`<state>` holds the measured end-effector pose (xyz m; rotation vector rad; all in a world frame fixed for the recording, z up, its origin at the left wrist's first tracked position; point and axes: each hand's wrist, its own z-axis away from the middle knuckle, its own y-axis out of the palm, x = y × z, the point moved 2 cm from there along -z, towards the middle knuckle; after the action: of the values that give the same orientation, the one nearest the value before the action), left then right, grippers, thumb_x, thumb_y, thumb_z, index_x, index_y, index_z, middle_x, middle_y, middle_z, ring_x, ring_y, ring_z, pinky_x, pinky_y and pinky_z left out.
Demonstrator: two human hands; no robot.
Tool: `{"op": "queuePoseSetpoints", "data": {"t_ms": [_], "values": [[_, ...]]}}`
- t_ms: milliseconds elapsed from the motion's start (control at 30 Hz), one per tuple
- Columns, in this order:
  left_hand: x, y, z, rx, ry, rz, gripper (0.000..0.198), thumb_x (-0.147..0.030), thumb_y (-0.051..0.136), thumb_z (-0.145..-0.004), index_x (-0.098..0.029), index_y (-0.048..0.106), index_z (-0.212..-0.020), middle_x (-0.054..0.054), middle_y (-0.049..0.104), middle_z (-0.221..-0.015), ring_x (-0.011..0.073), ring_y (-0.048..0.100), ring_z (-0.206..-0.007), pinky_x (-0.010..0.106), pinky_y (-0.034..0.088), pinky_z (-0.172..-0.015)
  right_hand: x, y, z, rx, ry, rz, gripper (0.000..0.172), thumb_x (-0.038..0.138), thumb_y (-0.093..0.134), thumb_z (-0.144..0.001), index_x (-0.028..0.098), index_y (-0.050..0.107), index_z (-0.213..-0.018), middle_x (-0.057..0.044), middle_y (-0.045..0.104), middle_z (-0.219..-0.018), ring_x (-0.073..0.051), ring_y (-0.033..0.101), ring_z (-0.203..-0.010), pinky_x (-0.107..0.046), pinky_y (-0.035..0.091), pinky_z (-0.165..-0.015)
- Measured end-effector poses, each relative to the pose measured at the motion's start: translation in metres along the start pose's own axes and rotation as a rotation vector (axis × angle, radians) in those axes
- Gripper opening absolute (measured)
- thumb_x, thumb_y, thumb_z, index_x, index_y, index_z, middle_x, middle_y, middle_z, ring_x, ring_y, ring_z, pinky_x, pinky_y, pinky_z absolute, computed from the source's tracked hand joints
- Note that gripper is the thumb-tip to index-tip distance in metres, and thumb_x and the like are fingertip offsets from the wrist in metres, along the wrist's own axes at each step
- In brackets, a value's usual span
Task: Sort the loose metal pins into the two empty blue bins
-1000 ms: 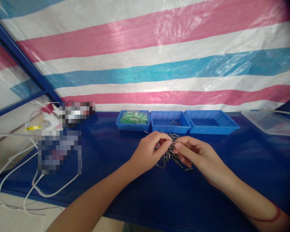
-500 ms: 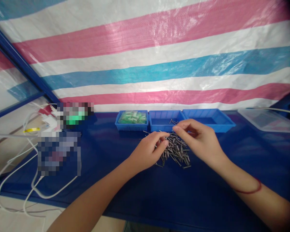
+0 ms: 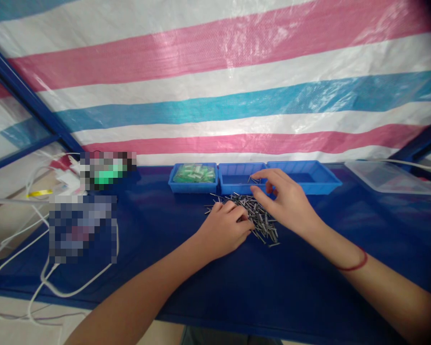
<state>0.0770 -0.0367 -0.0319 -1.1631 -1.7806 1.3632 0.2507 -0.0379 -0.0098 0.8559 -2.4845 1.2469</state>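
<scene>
A loose heap of grey metal nails [image 3: 261,220] lies on the blue tabletop. My left hand [image 3: 224,230] rests at the heap's left side, its fingers curled down to the nails; whatever is between the fingertips is hidden. Above the heap's right side, my right hand [image 3: 289,199] is held with thumb and forefinger apart, nothing visible between them. Its forefinger reaches over the front of the middle blue bin [image 3: 233,188], where a few nails [image 3: 254,180] lie inside.
Left of the middle bin stands a blue bin [image 3: 175,188] with a bag of green-and-white pieces [image 3: 197,173]. Another blue bin [image 3: 326,186] adjoins on the right, beside a clear plastic lid [image 3: 388,179]. White cables [image 3: 57,287] and blurred-out items occupy the left end. A striped sheet [image 3: 215,110] hangs behind.
My right thumb and forefinger, close together before, have spread apart near the middle bin. My left hand has lowered onto the heap with its fingers curling further. The view has shifted slightly.
</scene>
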Motion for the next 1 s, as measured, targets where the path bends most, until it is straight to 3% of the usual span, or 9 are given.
{"op": "queuePoseSetpoints", "data": {"t_ms": [233, 500, 733, 867, 1000], "values": [[-0.007, 0.006, -0.003, 0.029, 0.014, -0.119, 0.020, -0.036, 0.052, -0.091, -0.020, 0.065, -0.090, 0.005, 0.058, -0.099, 0.0213, 0.047, -0.094, 0.035, 0.029, -0.072, 0.008, -0.004, 0.031, 0.073, 0.095, -0.125, 0.017, 0.026, 0.056, -0.087, 0.021, 0.059, -0.103, -0.006, 0.060, -0.103, -0.014, 0.054, -0.066, -0.030, 0.046, -0.061], [-0.007, 0.009, -0.003, 0.021, 0.036, -0.126, 0.014, -0.036, 0.053, -0.092, -0.027, 0.064, -0.093, 0.003, 0.058, -0.101, 0.0210, 0.046, -0.094, 0.036, 0.026, -0.071, 0.003, -0.003, 0.037, 0.110, 0.190, -0.243, 0.018, 0.031, 0.056, -0.088, 0.023, 0.060, -0.103, -0.006, 0.061, -0.105, -0.015, 0.058, -0.069, -0.029, 0.047, -0.056], [-0.006, 0.013, -0.005, -0.023, 0.100, -0.134, 0.015, -0.034, 0.050, -0.093, -0.024, 0.062, -0.090, 0.002, 0.059, -0.101, 0.0202, 0.047, -0.094, 0.035, 0.027, -0.073, -0.001, -0.004, 0.039, 0.120, 0.243, -0.296, 0.019, 0.035, 0.057, -0.087, 0.023, 0.062, -0.101, -0.006, 0.062, -0.102, -0.016, 0.058, -0.072, -0.029, 0.048, -0.057], [-0.008, 0.008, -0.007, -0.075, 0.038, -0.018, 0.025, -0.036, 0.042, -0.097, -0.022, 0.061, -0.092, 0.003, 0.059, -0.102, 0.0193, 0.048, -0.092, 0.035, 0.031, -0.074, -0.001, -0.005, 0.039, 0.112, 0.282, -0.326, 0.019, 0.037, 0.057, -0.087, 0.022, 0.063, -0.097, -0.006, 0.064, -0.101, -0.017, 0.059, -0.078, -0.030, 0.048, -0.063], [-0.007, -0.001, -0.009, -0.172, -0.120, 0.282, 0.022, -0.031, 0.040, -0.097, -0.019, 0.058, -0.094, 0.005, 0.058, -0.102, 0.0174, 0.051, -0.091, 0.033, 0.038, -0.081, 0.002, -0.005, 0.038, 0.145, 0.352, -0.420, 0.023, 0.040, 0.053, -0.089, 0.021, 0.065, -0.090, -0.005, 0.067, -0.094, -0.019, 0.060, -0.083, -0.030, 0.048, -0.071]]}}
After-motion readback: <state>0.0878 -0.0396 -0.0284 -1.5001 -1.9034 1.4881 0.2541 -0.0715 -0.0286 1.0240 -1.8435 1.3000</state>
